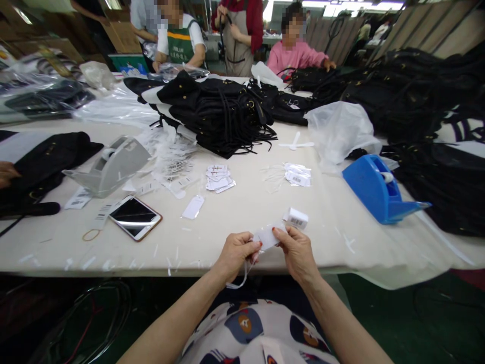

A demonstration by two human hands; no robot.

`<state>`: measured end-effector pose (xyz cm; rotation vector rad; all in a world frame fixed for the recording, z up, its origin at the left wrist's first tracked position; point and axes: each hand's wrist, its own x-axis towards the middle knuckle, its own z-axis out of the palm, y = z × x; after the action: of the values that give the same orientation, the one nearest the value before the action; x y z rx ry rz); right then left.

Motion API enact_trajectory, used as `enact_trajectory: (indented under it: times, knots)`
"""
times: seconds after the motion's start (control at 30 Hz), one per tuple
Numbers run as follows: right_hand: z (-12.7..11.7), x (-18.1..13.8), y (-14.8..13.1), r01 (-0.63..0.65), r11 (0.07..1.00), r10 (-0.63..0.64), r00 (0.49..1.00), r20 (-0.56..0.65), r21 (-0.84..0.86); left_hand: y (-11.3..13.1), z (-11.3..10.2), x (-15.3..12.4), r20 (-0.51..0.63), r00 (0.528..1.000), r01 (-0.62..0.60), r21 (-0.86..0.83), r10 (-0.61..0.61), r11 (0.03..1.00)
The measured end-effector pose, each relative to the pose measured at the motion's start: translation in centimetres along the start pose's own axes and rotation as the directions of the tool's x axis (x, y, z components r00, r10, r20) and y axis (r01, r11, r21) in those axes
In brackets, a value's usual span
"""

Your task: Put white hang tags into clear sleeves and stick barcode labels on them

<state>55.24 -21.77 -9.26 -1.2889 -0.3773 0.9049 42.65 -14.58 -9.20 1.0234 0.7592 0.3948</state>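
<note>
Between my hands, at the table's near edge, is a white hang tag (266, 238) with a loop of white string (242, 284) trailing below. My left hand (237, 253) pinches its left end with thumb and fingers. At the other end, my right hand (299, 253) grips it, thumb on top. Just behind my right hand lies a small roll of barcode stickers (297, 218). Farther back are a stack of tags (219, 178) and a bundle of strung barcode tags (298, 174). One single tag (193, 207) lies to the left.
A phone (135, 217) and a grey tape dispenser (109, 167) are at left, a blue tape dispenser (379, 189) at right. Black bags (212, 108) are piled at the back, near a clear plastic bag (341, 129). Several people stand or sit beyond the table (242, 210).
</note>
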Motion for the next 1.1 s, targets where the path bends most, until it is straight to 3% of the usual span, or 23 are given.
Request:
enact_trajectory:
  times: [0.23, 0.37, 0.6, 0.77, 1.1]
  knots:
    - [0.2, -0.5, 0.5, -0.024, 1.000, 0.024, 0.998, 0.054, -0.009, -0.4, 0.2, -0.2, 0.004, 1.000, -0.011, -0.019, 0.011, 1.000]
    - [0.1, -0.4, 0.6, 0.059, 0.994, -0.055, 0.998, 0.040, -0.091, -0.4, 0.5, -0.3, 0.015, 0.999, -0.044, 0.006, 0.044, 0.999]
    - [-0.2, -0.3, 0.6, 0.089, 0.980, -0.072, 0.992, 0.099, -0.176, -0.8, 0.3, 0.2, -0.121, 0.991, -0.058, -0.006, 0.057, 0.998]
    - [-1.5, 0.3, 0.1, 0.124, 0.973, -0.120, 0.992, 0.036, -0.196, -0.4, -0.4, 0.2, -0.135, 0.989, -0.049, 0.034, 0.053, 0.998]
    - [-1.6, 0.5, 0.0, 0.052, 0.959, -0.014, 0.991, 0.135, -0.280, 0.1, -0.8, 0.6, -0.010, 0.999, -0.032, 0.213, 0.035, 0.976]
